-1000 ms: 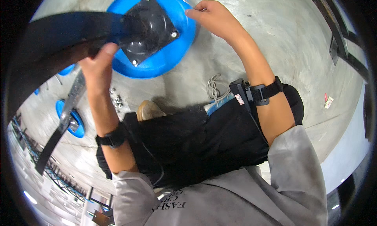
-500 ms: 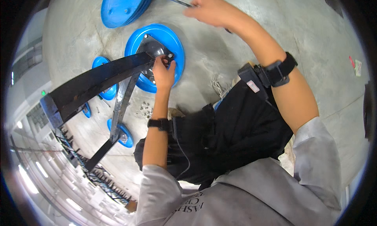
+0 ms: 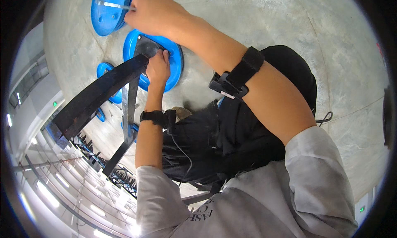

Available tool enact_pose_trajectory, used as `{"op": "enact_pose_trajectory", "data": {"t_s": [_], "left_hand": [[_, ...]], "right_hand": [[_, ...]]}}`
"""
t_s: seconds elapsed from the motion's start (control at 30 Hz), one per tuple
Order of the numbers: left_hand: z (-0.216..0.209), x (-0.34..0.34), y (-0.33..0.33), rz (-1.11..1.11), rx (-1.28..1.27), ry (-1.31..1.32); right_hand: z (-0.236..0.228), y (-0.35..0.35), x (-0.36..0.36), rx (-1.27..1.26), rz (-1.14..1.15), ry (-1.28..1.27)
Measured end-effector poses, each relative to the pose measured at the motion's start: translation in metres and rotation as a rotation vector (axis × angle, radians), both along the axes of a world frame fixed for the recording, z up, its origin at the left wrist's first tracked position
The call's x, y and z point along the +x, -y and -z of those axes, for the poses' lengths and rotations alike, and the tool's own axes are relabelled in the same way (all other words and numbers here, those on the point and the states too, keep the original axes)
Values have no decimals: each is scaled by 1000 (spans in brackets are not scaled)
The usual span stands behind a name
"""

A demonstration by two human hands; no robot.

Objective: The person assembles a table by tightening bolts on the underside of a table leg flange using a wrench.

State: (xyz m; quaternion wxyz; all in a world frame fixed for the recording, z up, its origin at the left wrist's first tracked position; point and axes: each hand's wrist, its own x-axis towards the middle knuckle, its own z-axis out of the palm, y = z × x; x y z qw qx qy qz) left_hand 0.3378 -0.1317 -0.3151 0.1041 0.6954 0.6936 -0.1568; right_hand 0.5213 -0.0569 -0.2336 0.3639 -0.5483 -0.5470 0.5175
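My right hand [image 3: 155, 13] is closed round a slim silver wrench [image 3: 111, 5], held over the edge of a stack of blue round discs [image 3: 103, 20] at the upper left. Below it, my left hand [image 3: 158, 68] has its fingers curled at the corner of a black metal plate [image 3: 145, 46]. What those fingers grip is hidden behind the hand. The plate lies on a blue dished disc [image 3: 177, 70]. From the plate a long black metal beam [image 3: 101, 89] rises toward the lower left, with a grey brace [image 3: 131, 103] under it.
More blue discs [image 3: 103, 68] lie on the concrete floor [image 3: 281, 22] beyond the beam. Black framework with many upright pieces [image 3: 89, 149] runs along the lower left. My bent knees in black trousers [image 3: 194, 147] are close behind the disc.
My right hand has swung left with the wrench, from above the floor to over the stacked discs. The left hand stays at the plate, its fingers more curled. The whole view has shifted a little.
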Motion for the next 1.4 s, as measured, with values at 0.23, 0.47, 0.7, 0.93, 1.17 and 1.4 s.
{"op": "enact_pose_trajectory", "data": {"t_s": [0.23,0.47,0.7,0.93,1.17,1.4], "left_hand": [[2,-19,-8,-124,71,144],[-23,-32,46,-571,-66,918],[-28,-25,106,-782,-74,1122],[31,60,91,-369,182,1108],[37,118,30,-173,260,763],[20,63,69,-296,226,927]], "right_hand": [[18,1,-7,-71,178,36],[43,-4,-20,114,108,141],[48,-10,-3,6,-78,231],[60,10,17,-72,-128,231],[9,67,38,-414,-43,-181],[5,97,9,-507,-248,-97]]}}
